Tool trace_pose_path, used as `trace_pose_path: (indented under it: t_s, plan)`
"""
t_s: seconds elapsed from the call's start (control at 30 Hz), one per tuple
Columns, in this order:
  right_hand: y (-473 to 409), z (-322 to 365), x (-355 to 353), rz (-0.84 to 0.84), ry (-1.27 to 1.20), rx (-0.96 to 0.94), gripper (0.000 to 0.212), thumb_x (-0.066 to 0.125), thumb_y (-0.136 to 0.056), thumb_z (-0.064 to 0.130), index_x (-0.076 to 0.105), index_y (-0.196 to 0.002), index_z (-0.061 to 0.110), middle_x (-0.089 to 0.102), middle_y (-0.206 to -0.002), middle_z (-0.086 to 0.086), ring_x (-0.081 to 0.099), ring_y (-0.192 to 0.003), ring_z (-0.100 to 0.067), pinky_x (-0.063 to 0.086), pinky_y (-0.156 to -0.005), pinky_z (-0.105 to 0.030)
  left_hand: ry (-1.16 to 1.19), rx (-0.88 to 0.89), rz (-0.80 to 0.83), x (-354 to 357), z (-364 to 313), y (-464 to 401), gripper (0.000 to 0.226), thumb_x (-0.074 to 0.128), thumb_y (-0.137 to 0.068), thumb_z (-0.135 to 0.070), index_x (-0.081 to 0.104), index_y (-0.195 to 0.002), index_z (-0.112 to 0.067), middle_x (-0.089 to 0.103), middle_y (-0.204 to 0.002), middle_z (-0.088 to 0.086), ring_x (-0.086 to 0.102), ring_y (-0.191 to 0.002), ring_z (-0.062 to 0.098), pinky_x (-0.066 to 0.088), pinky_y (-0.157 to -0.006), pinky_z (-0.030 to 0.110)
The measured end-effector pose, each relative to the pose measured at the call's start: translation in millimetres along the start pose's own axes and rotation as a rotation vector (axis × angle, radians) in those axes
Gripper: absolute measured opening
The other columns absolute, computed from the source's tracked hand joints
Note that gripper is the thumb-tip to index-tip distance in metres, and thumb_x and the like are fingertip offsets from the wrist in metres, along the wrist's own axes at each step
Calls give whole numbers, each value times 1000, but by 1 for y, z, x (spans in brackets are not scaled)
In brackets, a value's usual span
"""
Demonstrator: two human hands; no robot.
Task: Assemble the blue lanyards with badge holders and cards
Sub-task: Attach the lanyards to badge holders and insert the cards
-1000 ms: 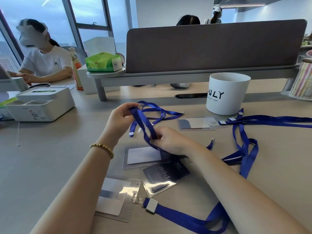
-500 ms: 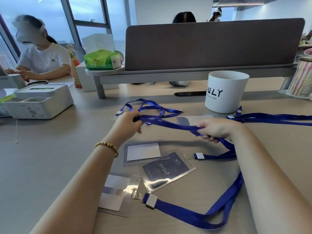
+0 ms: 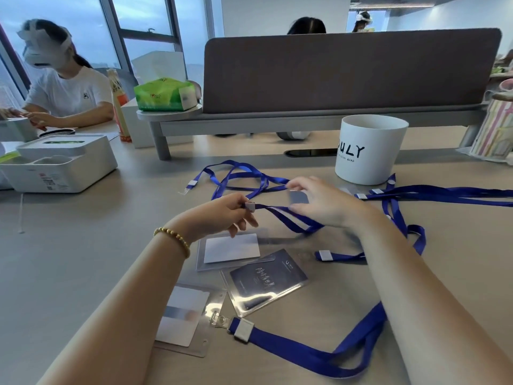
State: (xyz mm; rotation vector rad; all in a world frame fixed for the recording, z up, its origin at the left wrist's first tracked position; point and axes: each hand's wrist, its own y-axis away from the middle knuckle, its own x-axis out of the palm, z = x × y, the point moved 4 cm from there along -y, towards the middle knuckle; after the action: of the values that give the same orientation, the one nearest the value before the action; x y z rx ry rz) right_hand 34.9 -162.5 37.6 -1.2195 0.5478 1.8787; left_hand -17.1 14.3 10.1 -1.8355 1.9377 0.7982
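Note:
My left hand (image 3: 222, 215) pinches the white clip end of a blue lanyard (image 3: 280, 213) just above the table. Its strap runs right, under my right hand (image 3: 324, 202), whose fingers are spread and relaxed over it. Below my hands lie a clear badge holder with a white card (image 3: 230, 250) and another with a dark card (image 3: 266, 279). A third holder (image 3: 183, 320) near the front edge is clipped to a lanyard (image 3: 305, 354). More lanyards lie at the back (image 3: 238, 173) and at the right (image 3: 444, 193). A dark card (image 3: 298, 197) shows beside my right fingers.
A white "JULY" cup (image 3: 369, 148) stands behind my right hand. A white box (image 3: 61, 165) sits at the left, a desk divider (image 3: 347, 70) on a shelf with a green tissue pack (image 3: 163, 94) at the back. A person (image 3: 63, 90) works at far left.
My left hand has slid along the strap to its clip end. My right hand has let go of the strap, opened, and moved up over the table.

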Motion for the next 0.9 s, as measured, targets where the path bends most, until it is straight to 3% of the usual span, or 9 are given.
trace_pose_path:
  t_s: [0.13, 0.23, 0.37, 0.47, 0.57, 0.7, 0.83, 0.9]
  plan:
    - [-4, 21, 24, 41, -249, -93, 32, 58, -89, 35, 50, -120, 27, 55, -121, 7, 52, -116, -12, 42, -99, -31, -83, 48, -44, 3, -1, -1, 19, 45, -95, -18, 60, -106, -13, 57, -76, 1, 46, -56, 7, 41, -44, 12]
    - [-4, 25, 37, 83, -349, -80, 32, 59, -89, 34, 49, -117, 23, 56, -113, 6, 54, -106, -14, 43, -90, -27, -136, 34, -24, 4, -1, -2, 18, 46, -95, -21, 59, -107, -17, 49, -63, -1, 38, -49, 8, 35, -42, 13]
    - [-9, 24, 41, 8, -272, -100, 12, 54, -94, 20, 55, -105, 19, 62, -99, 1, 58, -96, -16, 46, -84, -29, -98, -14, -20, 3, 2, -2, 13, 49, -94, -17, 42, -105, -15, 56, -74, 1, 43, -57, 11, 40, -48, 17]
    - [-11, 17, 36, -10, -240, -52, 13, 45, -97, 16, 57, -95, 19, 61, -82, 3, 59, -85, -18, 46, -73, -28, -96, 22, -78, -6, 3, -1, 8, 53, -91, -14, 50, -98, -13, 61, -82, -1, 51, -63, 9, 45, -50, 15]
    - [-10, 14, 36, 46, -233, -19, 15, 45, -97, 17, 57, -104, 18, 61, -88, 3, 59, -90, -18, 46, -81, -30, -50, 32, -123, -8, 3, -3, 1, 56, -89, -15, 55, -90, -14, 65, -83, -2, 59, -61, 6, 48, -49, 14]
    - [-8, 24, 42, 72, -273, -76, 27, 55, -93, 27, 53, -119, 20, 53, -103, 6, 54, -97, -11, 41, -80, -23, 24, 30, -117, 0, 2, -6, 12, 59, -87, -18, 48, -86, -19, 69, -80, 0, 64, -52, 2, 49, -45, 14]
    - [-10, 25, 43, -13, -282, -114, 12, 49, -96, 24, 59, -96, 18, 54, -73, 11, 50, -68, -1, 36, -60, -18, 27, 6, -102, 2, 2, -7, 22, 57, -88, -27, 47, -103, -14, 68, -90, 0, 65, -68, 7, 52, -50, 16]
    - [-13, 16, 38, -57, -273, -54, 17, 46, -97, 22, 60, -94, 15, 49, -70, 15, 45, -67, 2, 33, -57, -19, -29, -37, -75, -2, 4, -4, 36, 57, -86, -35, 46, -116, -16, 60, -109, 1, 60, -88, 9, 55, -64, 19]
